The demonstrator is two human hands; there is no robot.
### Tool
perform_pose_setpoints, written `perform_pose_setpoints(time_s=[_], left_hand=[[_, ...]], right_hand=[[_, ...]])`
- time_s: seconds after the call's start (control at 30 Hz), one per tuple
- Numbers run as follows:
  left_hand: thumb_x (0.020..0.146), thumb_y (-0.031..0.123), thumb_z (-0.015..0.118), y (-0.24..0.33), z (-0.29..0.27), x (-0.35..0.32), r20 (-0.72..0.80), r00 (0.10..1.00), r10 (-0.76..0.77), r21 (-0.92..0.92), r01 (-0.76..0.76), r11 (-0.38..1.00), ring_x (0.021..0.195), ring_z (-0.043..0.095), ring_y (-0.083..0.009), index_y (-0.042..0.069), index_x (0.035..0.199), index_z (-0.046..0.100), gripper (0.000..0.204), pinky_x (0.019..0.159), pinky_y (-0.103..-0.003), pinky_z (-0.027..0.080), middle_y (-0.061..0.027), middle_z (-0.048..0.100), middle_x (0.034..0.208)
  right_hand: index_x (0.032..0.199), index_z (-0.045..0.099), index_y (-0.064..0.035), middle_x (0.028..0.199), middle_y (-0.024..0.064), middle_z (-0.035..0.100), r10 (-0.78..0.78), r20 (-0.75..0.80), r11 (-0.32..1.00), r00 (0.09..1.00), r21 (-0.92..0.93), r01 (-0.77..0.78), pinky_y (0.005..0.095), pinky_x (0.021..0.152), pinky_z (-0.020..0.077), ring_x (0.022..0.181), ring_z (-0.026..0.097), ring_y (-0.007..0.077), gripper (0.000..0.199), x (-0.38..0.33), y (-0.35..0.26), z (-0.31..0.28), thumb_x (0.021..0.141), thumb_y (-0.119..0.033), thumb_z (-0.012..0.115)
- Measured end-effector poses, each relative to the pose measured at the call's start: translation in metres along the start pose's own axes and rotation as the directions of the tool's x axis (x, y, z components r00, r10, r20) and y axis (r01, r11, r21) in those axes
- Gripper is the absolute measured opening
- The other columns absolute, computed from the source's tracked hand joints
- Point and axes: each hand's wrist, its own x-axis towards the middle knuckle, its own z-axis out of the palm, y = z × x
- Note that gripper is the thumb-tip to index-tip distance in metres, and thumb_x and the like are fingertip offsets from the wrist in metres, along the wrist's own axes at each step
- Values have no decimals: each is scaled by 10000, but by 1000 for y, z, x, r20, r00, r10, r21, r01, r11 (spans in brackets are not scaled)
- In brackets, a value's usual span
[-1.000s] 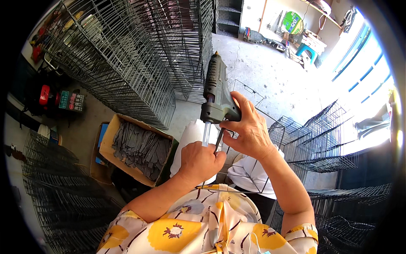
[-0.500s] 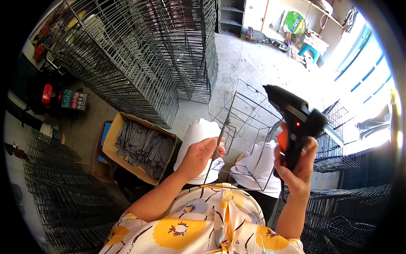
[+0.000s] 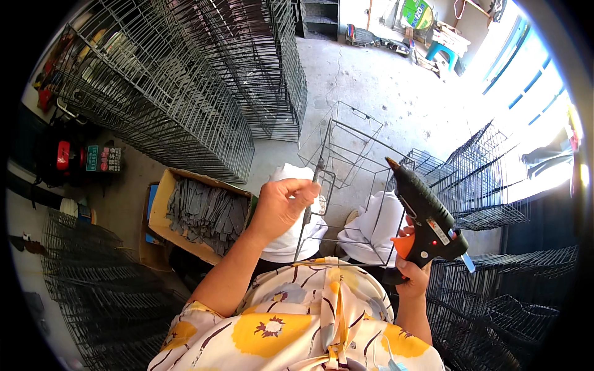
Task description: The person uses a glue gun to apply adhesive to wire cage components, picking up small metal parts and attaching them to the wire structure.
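Note:
My left hand (image 3: 281, 207) is closed around a thin dark wire of the wire basket frame (image 3: 346, 148) that rests across my lap and reaches out over the concrete floor. My right hand (image 3: 413, 267) grips the handle of a black glue gun (image 3: 424, 213) with an orange trigger; its nozzle points up and to the left, a little apart from the frame's right side. My knees in white trousers (image 3: 377, 226) lie under the frame.
A cardboard box (image 3: 162, 195) of grey flat strips stands at my left. Tall stacks of wire baskets (image 3: 185, 93) fill the left and back; more wire racks (image 3: 489, 179) crowd the right. A bright doorway and a blue stool (image 3: 444, 52) lie far off.
My right hand has lowered the glue gun from beside the basket toward my lap on the right. My left hand has shifted up the wire and closed tighter on it.

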Motion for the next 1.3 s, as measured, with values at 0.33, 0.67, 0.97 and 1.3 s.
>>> perform_pose_setpoints(time_s=[0.33, 0.67, 0.97, 1.3], left_hand=[[1013, 438, 480, -46, 5, 43, 684, 723, 98, -727, 663, 179, 671, 585, -124, -20, 1143, 606, 493, 649, -274, 538, -51, 608, 812], [1008, 254, 547, -74, 9, 43, 660, 737, 146, -751, 652, 100, 528, 537, -73, 16, 1056, 636, 259, 478, -204, 449, -20, 607, 737], [973, 228, 606, -48, -10, 43, 567, 813, -130, -732, 570, 374, 700, 656, -136, -14, 1023, 652, 252, 576, -291, 603, -67, 652, 827], [929, 127, 658, -58, -12, 16, 596, 798, -91, -735, 588, 339, 810, 662, -138, 8, 1055, 664, 174, 720, -267, 574, -65, 661, 924]], right_hand=[[1180, 539, -2, 1308, 156, 486, 188, 57, 971, 981, 141, -194, 223, 648, 489, 894, 554, 143, 663, -1, 2, 12, 529, -110, 613], [1196, 514, 20, 1212, 129, 494, 239, 126, 935, 963, 239, -264, 238, 735, 546, 940, 572, 156, 674, 2, -2, 1, 531, -63, 576], [1154, 545, 26, 1188, 132, 514, 240, 37, 932, 970, 269, -241, 215, 582, 471, 831, 559, 158, 642, -4, -5, 14, 524, -90, 583], [1203, 538, 37, 1197, 146, 551, 239, 28, 935, 971, 263, -238, 256, 553, 446, 714, 528, 161, 647, -7, -2, 6, 567, -70, 580]])
